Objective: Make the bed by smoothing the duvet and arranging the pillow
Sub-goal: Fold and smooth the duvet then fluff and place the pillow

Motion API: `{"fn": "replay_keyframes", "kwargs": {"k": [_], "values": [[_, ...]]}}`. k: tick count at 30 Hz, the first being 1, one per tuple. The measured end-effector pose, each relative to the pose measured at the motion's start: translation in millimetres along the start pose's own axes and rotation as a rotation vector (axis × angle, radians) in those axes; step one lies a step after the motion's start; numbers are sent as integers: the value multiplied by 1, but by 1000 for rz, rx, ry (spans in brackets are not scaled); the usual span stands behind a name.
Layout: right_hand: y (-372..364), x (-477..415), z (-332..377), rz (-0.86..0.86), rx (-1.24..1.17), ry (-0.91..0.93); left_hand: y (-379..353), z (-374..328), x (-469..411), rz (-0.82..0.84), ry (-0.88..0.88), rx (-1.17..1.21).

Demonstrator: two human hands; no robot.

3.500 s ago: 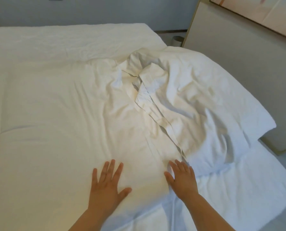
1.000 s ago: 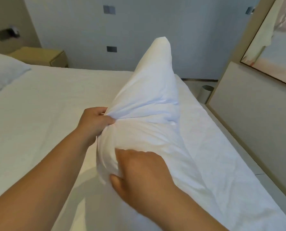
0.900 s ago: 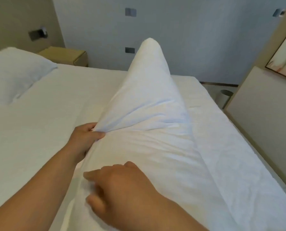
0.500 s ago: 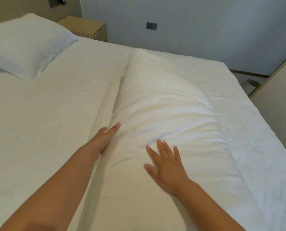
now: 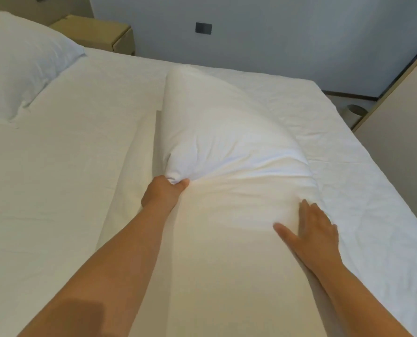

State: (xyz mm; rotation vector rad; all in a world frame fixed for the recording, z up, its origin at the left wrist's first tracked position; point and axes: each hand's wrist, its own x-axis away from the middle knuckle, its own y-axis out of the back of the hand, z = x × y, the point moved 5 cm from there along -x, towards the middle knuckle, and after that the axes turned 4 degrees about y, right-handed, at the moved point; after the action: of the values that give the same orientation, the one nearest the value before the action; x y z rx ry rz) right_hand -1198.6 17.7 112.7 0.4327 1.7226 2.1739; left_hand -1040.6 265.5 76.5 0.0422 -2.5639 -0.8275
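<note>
Between both hands lies the pillow: left hand gripping, right hand flat.

The pillow is plain white, cool and bluish across its far half and warmer cream nearer the camera. The duvet is the same plain white, shading to cream in the foreground. The sheet on the right is a cooler plain white, marked only by faint grey crease lines. The second pillow at the far left is white with a pale blue cast. The bedside cabinet is a flat sandy beige. The wall is pale blue-grey, and the switch plate on it is dark charcoal. The panel at the right is light beige, and the small bin beside it is pale grey.
</note>
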Motion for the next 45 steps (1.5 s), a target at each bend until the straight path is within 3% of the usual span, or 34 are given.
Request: {"fn": "replay_keyframes", "kwargs": {"k": [2,3,7,10,12,15,19,24,27,31,33,35,37,38,41,42,43,45], "values": [[-4,-8,-18,150,-122,-162,11,-5,0,-31,-16,116],[-4,-12,-18,128,-162,-151,19,-11,2,-50,-39,179],[-2,-10,12,86,51,-12,65,-47,29,-63,-183,400],[24,3,34,-130,-85,142,115,-60,38,-25,-253,481],[36,21,58,-255,-235,398,152,-49,29,-77,-260,462],[4,45,97,-251,-87,697,189,0,2,-224,-112,314],[-71,43,139,-70,114,684,181,76,-6,-240,120,-85],[-100,31,149,-3,298,630,108,73,32,-216,-193,-413],[-81,38,146,-78,257,674,78,83,30,-198,-221,-532],[-61,13,197,-273,108,869,62,89,16,-208,-233,-560],[-68,-16,214,-240,167,901,60,91,12,-216,-231,-579],[-77,-51,196,-138,254,793,62,94,8,-221,-235,-581],[-62,-82,146,-147,260,573,61,95,5,-219,-241,-583],[-52,-93,106,-118,235,419,59,95,4,-221,-242,-582],[-37,-92,-34,258,98,-259,53,93,2,-221,-244,-576],[-31,-75,-66,303,57,-393,52,93,2,-220,-239,-578],[-24,-60,-83,310,61,-454,52,92,3,-213,-232,-585],[-19,-38,-76,91,-20,-368,52,90,7,-190,-220,-607]]}}
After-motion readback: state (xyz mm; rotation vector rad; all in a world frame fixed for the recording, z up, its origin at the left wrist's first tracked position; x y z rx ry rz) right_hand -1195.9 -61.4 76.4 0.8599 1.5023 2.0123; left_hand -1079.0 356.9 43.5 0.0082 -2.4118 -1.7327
